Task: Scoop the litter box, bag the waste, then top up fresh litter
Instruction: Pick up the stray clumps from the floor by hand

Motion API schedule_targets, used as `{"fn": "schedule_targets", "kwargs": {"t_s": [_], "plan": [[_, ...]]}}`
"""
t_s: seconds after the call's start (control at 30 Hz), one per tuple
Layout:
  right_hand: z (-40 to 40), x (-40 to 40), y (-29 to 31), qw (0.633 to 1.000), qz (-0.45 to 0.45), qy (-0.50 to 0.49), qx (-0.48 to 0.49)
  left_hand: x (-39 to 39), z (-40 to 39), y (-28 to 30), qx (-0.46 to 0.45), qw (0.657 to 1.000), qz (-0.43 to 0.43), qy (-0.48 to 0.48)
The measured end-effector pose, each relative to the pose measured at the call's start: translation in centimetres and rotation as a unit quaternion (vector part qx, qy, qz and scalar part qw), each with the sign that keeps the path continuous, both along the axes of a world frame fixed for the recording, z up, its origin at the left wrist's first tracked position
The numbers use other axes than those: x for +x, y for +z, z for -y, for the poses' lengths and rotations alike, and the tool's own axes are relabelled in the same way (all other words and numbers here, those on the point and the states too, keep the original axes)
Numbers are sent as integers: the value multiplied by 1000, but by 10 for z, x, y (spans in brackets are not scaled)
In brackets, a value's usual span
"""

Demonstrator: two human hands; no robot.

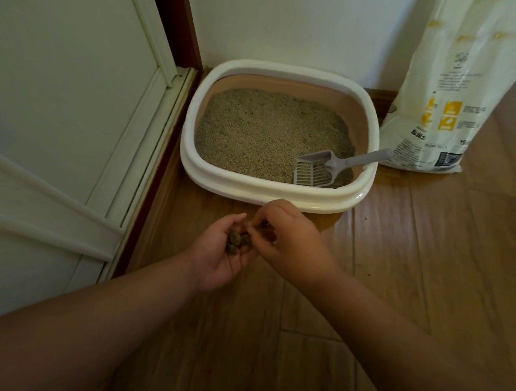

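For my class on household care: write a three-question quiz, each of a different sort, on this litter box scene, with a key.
1. True or false: the scoop lies on the floor.
2. What does the left hand cup? A) litter clumps B) scoop C) bag
3. Fill in: the litter bag stands to the ___ of the litter box.

Key: 1 false, it lies in the box; 2 A, with the right hand picking at them; 3 right.

A single head-worn wide-angle camera looked forward and steeply down at the wooden floor (398, 266), close above both forearms, taking in the litter box (276, 193) near the wall corner ahead.
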State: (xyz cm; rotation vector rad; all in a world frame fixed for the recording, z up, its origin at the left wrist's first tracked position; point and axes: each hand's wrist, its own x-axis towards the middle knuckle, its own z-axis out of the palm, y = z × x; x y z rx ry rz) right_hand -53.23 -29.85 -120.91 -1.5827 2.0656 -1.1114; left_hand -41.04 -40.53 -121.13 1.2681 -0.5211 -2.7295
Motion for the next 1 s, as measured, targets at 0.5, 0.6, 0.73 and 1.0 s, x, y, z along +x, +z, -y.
{"fn": "schedule_targets", "kwargs": {"t_s": [0.5,0.6,0.73,1.0], "plan": [[3,0,12,1000,-15,-7,11,-12,-7,8,-27,999,-7,32],[5,-2,21,999,14,-37,17,-13,-5,3,-22,998,-21,58],[7,-9,43,986,116,-120,6,-16,0,16,-21,994,-33,100],[27,-51,150,825,500,-200,-172,-81,35,147,-114,975,-113,156]]}}
